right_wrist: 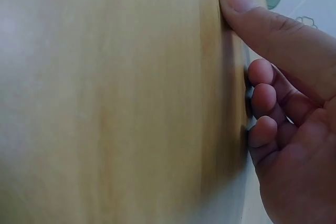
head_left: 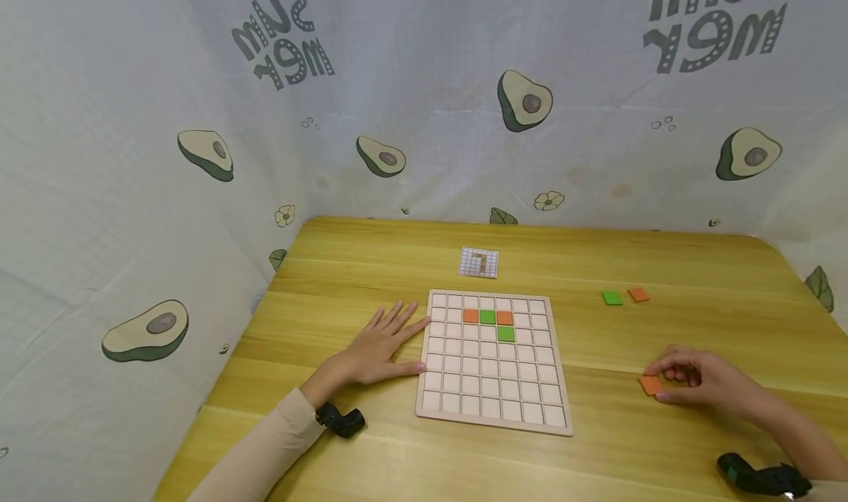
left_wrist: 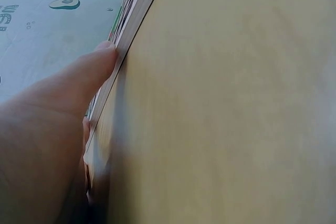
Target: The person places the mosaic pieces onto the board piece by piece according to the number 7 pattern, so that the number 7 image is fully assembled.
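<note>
A wooden grid board (head_left: 494, 425) lies on the table, with two orange and two green square tiles in cells of its upper part. My left hand (head_left: 379, 349) rests flat at the board's left side, fingers spread. Its thumb and index fingertip touch the edge, and the left wrist view shows the thumb (left_wrist: 89, 72) against the board's side. To the right of the board, my right hand (head_left: 705, 380) pinches an orange tile (head_left: 650, 386) between thumb and index finger, low over the tabletop. Its other fingers are curled in the right wrist view.
A loose green tile (head_left: 612, 298) and another orange tile (head_left: 639, 294) lie at the table's back right. Behind the board sits a small card (head_left: 478, 263) printed with a coloured grid pattern. An avocado-print curtain (head_left: 437, 104) hangs around the wooden table (head_left: 371, 252).
</note>
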### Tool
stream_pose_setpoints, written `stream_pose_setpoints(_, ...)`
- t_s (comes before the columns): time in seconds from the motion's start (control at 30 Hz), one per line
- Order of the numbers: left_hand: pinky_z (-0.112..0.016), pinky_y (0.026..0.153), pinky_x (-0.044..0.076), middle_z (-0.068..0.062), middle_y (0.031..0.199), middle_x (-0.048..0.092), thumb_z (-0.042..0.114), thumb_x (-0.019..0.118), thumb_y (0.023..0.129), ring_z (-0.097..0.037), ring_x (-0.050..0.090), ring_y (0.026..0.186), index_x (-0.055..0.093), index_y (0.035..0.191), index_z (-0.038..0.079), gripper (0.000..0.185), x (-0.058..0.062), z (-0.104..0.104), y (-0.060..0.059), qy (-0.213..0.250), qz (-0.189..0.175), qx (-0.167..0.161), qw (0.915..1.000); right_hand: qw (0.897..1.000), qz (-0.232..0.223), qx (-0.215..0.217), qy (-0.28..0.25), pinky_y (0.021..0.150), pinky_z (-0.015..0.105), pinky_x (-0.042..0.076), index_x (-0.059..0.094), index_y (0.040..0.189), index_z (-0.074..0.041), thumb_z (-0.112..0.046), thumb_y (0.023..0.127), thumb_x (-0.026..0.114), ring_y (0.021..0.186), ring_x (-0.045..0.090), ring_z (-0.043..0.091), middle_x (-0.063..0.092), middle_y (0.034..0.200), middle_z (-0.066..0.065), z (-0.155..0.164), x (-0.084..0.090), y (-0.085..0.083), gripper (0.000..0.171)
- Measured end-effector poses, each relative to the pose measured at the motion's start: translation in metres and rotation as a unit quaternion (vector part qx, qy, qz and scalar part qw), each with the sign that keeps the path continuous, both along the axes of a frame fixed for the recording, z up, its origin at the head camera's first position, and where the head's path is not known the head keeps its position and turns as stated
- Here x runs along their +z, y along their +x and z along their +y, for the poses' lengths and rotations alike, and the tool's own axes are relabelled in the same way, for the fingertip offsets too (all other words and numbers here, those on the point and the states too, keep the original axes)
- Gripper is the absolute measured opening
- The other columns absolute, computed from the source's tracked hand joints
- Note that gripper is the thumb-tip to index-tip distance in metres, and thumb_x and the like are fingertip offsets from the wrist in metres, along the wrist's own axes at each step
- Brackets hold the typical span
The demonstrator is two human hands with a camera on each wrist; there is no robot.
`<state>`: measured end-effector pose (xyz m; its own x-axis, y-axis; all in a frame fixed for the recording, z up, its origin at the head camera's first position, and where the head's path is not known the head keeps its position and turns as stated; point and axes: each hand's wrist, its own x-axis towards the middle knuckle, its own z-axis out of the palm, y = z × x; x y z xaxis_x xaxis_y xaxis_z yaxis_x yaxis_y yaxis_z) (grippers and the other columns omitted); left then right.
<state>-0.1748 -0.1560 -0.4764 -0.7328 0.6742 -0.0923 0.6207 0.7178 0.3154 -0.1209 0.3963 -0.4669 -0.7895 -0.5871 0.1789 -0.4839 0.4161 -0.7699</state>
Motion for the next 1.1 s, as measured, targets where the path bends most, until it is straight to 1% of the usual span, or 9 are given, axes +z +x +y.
stream_pose_setpoints(0.1,-0.052,0.120,-0.002,-0.010,0.167,0.001,0.068,0.043,0.096,-0.032,-0.003,0.152,0.013,0.162,0.027,0.083,0.000,-0.001,0.001,0.002,-0.001,0.001,1.0000,1.000,-0.003,-0.002,-0.004,0.046,0.028,0.032,0.073,0.106,-0.010,0.017,0.076,0.075,0.063,0.040,0.016,0.053,0.082,-0.001,-0.002,-0.001,0.001,0.041)
stream_pose_setpoints(0.27,-0.051,0.120,-0.003,-0.009,0.167,0.001,0.069,0.043,0.096,-0.031,-0.003,0.152,0.013,0.162,0.027,0.084,-0.002,-0.001,0.002,0.002,-0.004,0.003,1.0000,1.000,-0.018,-0.023,-0.002,0.047,0.028,0.034,0.072,0.103,-0.006,0.015,0.078,0.075,0.064,0.043,0.014,0.053,0.080,0.000,-0.005,-0.001,0.003,0.033)
stream_pose_setpoints(0.4,-0.050,0.120,-0.003,-0.009,0.167,0.001,0.070,0.043,0.096,-0.031,-0.004,0.152,0.013,0.162,0.028,0.084,-0.003,-0.002,0.002,0.003,-0.004,0.004,1.0000,0.998,-0.044,-0.047,0.011,0.050,0.027,0.038,0.071,0.105,-0.005,0.011,0.083,0.073,0.066,0.047,0.012,0.056,0.081,-0.002,-0.008,0.001,0.005,0.027)
stream_pose_setpoints(0.53,-0.050,0.120,-0.004,-0.009,0.167,0.000,0.070,0.042,0.096,-0.030,-0.004,0.152,0.012,0.162,0.028,0.084,-0.004,-0.002,0.001,0.003,-0.002,0.005,1.0000,0.996,-0.050,-0.071,0.030,0.054,0.025,0.043,0.070,0.105,-0.003,0.007,0.085,0.074,0.069,0.051,0.009,0.059,0.083,-0.005,-0.014,0.005,0.006,0.023)
stream_pose_setpoints(0.7,-0.049,0.120,-0.004,-0.008,0.167,0.000,0.070,0.042,0.096,-0.030,-0.005,0.152,0.013,0.162,0.028,0.084,-0.002,-0.001,0.000,0.004,-0.003,0.005,1.0000,0.992,-0.046,-0.107,0.054,0.053,0.027,0.037,0.070,0.104,-0.003,0.001,0.085,0.076,0.068,0.047,0.011,0.055,0.081,-0.005,-0.028,0.013,0.006,0.021)
stream_pose_setpoints(0.8,-0.051,0.120,-0.003,-0.009,0.167,0.000,0.069,0.043,0.096,-0.031,-0.004,0.152,0.014,0.162,0.028,0.083,0.000,-0.001,0.000,0.004,0.000,0.004,1.0000,0.989,-0.028,-0.129,0.065,0.052,0.027,0.035,0.071,0.103,-0.004,-0.002,0.084,0.079,0.067,0.044,0.011,0.053,0.080,-0.006,-0.038,0.017,0.005,0.021)
stream_pose_setpoints(0.97,-0.051,0.120,-0.003,-0.009,0.167,0.000,0.069,0.043,0.096,-0.031,-0.004,0.152,0.014,0.162,0.028,0.082,0.000,0.000,0.000,0.006,-0.001,0.003,1.0000,0.988,0.012,-0.148,0.051,0.052,0.026,0.037,0.071,0.102,-0.002,-0.001,0.082,0.080,0.065,0.046,0.010,0.052,0.077,-0.007,-0.053,0.022,0.003,0.022)
stream_pose_setpoints(1.03,-0.050,0.120,-0.004,-0.008,0.167,-0.001,0.069,0.043,0.096,-0.029,-0.005,0.151,0.013,0.162,0.029,0.083,0.000,0.000,0.000,0.003,-0.003,0.004,1.0000,0.987,0.021,-0.154,0.042,0.052,0.025,0.038,0.071,0.103,-0.002,-0.001,0.082,0.079,0.065,0.047,0.010,0.052,0.076,-0.007,-0.058,0.024,0.003,0.022)
stream_pose_setpoints(1.1,-0.050,0.120,-0.004,-0.008,0.167,-0.001,0.070,0.042,0.096,-0.029,-0.006,0.151,0.013,0.162,0.029,0.083,0.000,0.000,0.000,0.001,-0.003,0.004,1.0000,0.986,0.021,-0.162,0.035,0.052,0.025,0.039,0.070,0.104,-0.001,-0.001,0.084,0.078,0.065,0.048,0.010,0.052,0.077,-0.006,-0.064,0.025,0.003,0.022)
